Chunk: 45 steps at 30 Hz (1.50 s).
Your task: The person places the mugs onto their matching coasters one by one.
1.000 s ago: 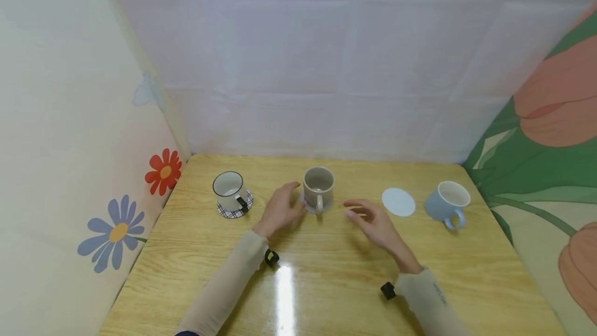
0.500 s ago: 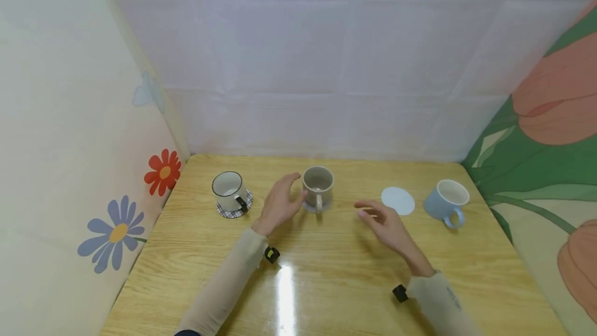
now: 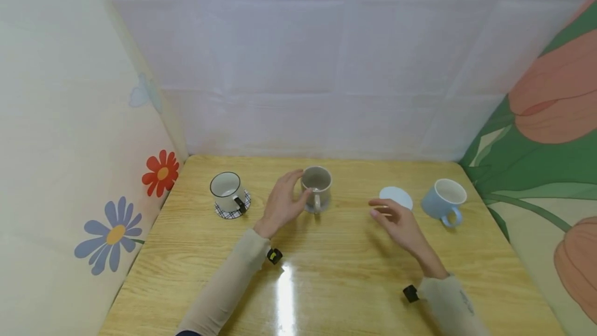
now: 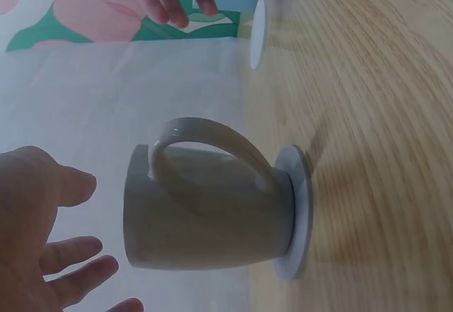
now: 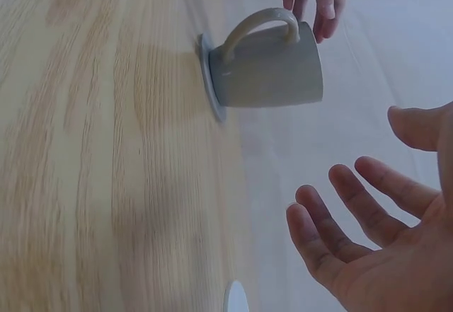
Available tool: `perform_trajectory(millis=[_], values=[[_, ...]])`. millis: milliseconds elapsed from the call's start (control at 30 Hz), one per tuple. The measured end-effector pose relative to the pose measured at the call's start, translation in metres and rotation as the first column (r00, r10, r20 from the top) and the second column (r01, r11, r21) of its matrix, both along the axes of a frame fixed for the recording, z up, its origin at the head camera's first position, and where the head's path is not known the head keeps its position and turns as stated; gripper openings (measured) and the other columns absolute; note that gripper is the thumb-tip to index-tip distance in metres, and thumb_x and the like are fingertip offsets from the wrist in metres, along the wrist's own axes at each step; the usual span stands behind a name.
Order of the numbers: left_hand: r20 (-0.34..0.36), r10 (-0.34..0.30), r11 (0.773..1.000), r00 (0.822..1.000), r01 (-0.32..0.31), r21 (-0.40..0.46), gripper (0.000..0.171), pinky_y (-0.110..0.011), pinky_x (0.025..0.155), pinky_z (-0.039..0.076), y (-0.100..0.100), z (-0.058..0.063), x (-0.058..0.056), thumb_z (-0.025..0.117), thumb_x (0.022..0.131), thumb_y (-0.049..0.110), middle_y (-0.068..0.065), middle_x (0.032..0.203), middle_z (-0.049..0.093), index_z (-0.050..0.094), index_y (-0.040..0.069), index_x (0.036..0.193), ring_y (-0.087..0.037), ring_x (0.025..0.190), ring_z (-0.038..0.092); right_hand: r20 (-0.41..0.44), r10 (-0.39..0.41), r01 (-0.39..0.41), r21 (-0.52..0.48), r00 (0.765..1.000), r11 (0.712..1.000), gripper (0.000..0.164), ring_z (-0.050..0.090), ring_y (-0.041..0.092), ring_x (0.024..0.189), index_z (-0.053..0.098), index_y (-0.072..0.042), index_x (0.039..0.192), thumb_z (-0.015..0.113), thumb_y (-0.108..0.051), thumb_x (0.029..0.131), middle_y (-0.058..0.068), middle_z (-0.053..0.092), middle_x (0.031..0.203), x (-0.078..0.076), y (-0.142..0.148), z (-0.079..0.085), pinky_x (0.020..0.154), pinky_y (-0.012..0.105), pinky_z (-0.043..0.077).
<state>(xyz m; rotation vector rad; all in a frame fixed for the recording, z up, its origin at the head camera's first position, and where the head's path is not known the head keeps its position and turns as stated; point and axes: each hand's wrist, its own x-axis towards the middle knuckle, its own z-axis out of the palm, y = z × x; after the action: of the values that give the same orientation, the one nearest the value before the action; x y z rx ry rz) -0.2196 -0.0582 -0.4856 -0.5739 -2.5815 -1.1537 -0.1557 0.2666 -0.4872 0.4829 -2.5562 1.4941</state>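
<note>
A greyish-beige mug (image 3: pixel 317 183) stands upright on a round grey coaster (image 4: pixel 301 213), its handle towards the person. My left hand (image 3: pixel 283 202) is at the mug's left side, thumb and fingers spread near its rim; the left wrist view shows a gap between them and the mug. My right hand (image 3: pixel 398 223) hovers over the table with fingers loosely bent and nothing in them. Just beyond it lies a round white coaster (image 3: pixel 396 196), partly covered by the hand in the head view. Right of that coaster, a light blue mug (image 3: pixel 436 204) stands directly on the table.
On the left, a white mug (image 3: pixel 226 191) with a black rim and handle stands on a checked coaster (image 3: pixel 226 213). The wooden table (image 3: pixel 336 284) ends at a pale cloth backdrop (image 3: pixel 280 92), with flower-printed cloths at both sides.
My right hand has moved right, away from the beige mug towards the white coaster. My left hand has risen slightly from the coaster's level to beside the mug's rim. The mugs stay put.
</note>
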Motion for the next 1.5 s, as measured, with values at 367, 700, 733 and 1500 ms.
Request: perform_trajectory(millis=[367, 700, 733, 1500], values=[[-0.116, -0.039, 0.999, 0.992, 0.038, -0.004, 0.055, -0.050, 0.113, 0.054, 0.013, 0.015, 0.008, 0.076, 0.099, 0.023, -0.017, 0.148, 0.063, 0.060, -0.001, 0.145, -0.036, 0.135, 0.061, -0.005, -0.064, 0.064, -0.005, 0.998, 0.998, 0.031, 0.067, -0.003, 0.110, 0.066, 0.008, 0.133, 0.066, -0.008, 0.106, 0.029, 0.067, 0.134, 0.006, 0.018, 0.004, 0.091, 0.011, 0.054], [-0.163, -0.106, 0.994, 0.981, 0.101, -0.039, 0.053, -0.048, 0.118, 0.050, 0.038, 0.027, 0.014, 0.075, 0.100, 0.025, -0.019, 0.149, 0.063, 0.061, -0.002, 0.144, -0.035, 0.137, 0.060, -0.023, -0.127, 0.127, -0.003, 0.992, 0.992, 0.029, 0.061, -0.016, 0.108, 0.068, 0.006, 0.133, 0.065, -0.005, 0.105, 0.030, 0.067, 0.134, 0.009, 0.040, 0.003, 0.090, 0.006, 0.053], [-0.155, -0.109, 0.993, 0.982, 0.102, -0.052, 0.054, -0.047, 0.120, 0.049, 0.041, 0.028, 0.014, 0.074, 0.101, 0.027, -0.018, 0.150, 0.062, 0.060, -0.001, 0.145, -0.034, 0.139, 0.059, -0.028, -0.135, 0.135, -0.003, 0.990, 0.991, 0.029, 0.061, -0.016, 0.108, 0.068, 0.006, 0.132, 0.065, -0.005, 0.105, 0.028, 0.068, 0.134, 0.010, 0.042, 0.003, 0.090, 0.006, 0.053], [-0.092, -0.170, 0.979, 0.981, 0.157, -0.132, 0.056, -0.040, 0.127, 0.040, 0.098, 0.022, 0.018, 0.063, 0.107, 0.038, -0.008, 0.159, 0.056, 0.054, 0.009, 0.153, -0.024, 0.148, 0.052, -0.107, -0.224, 0.223, -0.017, 0.969, 0.975, 0.030, 0.062, -0.018, 0.108, 0.067, 0.009, 0.130, 0.068, -0.002, 0.103, -0.030, 0.068, 0.122, 0.019, 0.068, 0.025, 0.088, 0.003, 0.052]])
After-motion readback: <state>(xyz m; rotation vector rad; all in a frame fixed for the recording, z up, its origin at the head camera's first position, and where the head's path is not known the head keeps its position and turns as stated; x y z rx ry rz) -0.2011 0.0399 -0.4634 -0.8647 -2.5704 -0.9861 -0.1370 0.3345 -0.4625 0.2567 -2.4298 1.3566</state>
